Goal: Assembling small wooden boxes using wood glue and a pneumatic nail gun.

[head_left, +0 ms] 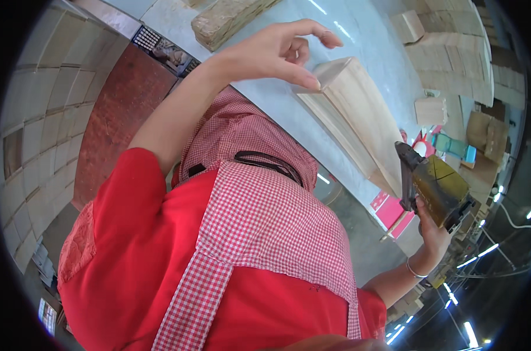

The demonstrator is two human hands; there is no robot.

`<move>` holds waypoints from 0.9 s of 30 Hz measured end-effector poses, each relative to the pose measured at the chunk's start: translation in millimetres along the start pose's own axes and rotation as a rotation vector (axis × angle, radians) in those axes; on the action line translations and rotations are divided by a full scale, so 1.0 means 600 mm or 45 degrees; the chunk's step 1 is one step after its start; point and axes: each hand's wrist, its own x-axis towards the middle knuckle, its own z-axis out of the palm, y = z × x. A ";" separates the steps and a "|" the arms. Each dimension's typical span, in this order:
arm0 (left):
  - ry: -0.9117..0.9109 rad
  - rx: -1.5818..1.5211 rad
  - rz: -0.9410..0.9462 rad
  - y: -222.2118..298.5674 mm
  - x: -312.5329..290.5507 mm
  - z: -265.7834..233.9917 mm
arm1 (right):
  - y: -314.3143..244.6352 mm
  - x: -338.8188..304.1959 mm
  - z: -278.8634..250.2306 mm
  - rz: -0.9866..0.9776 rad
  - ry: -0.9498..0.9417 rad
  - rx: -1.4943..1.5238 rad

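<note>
A long pale box (359, 96), with a wood-like surface, lies on the light blue-grey table in front of me. Over its left end hovers my left hand (277, 55), open, its index finger stretched out and the others curled loosely. The thumb tip is at the box's top corner; I cannot tell whether it touches. My right hand (432, 228) grips a tape dispenser (438, 184) with a dark frame and a wide yellow-brown roll. It is held at the box's right end, and the dispenser's dark front edge is near that end face. Part of my right fingers is hidden behind it.
A long tape-wrapped brown package (230, 20) lies at the table's far left. Stacked pale boxes (450, 64) and a small box (430, 111) stand at the right, with a teal item (450, 145) nearby. More stacked cartons (43, 117) line the left side. Pink packets (391, 213) are by the table edge.
</note>
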 end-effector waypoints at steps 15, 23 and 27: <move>-0.124 0.466 0.225 -0.086 0.082 -0.001 | -0.168 0.088 0.040 -0.373 -0.257 -0.086; -0.156 0.402 0.230 -0.091 0.095 -0.001 | -0.217 0.128 0.064 -0.208 -0.191 -0.106; -0.180 0.386 0.223 -0.093 0.099 -0.002 | -0.257 0.138 0.081 -0.095 -0.144 -0.092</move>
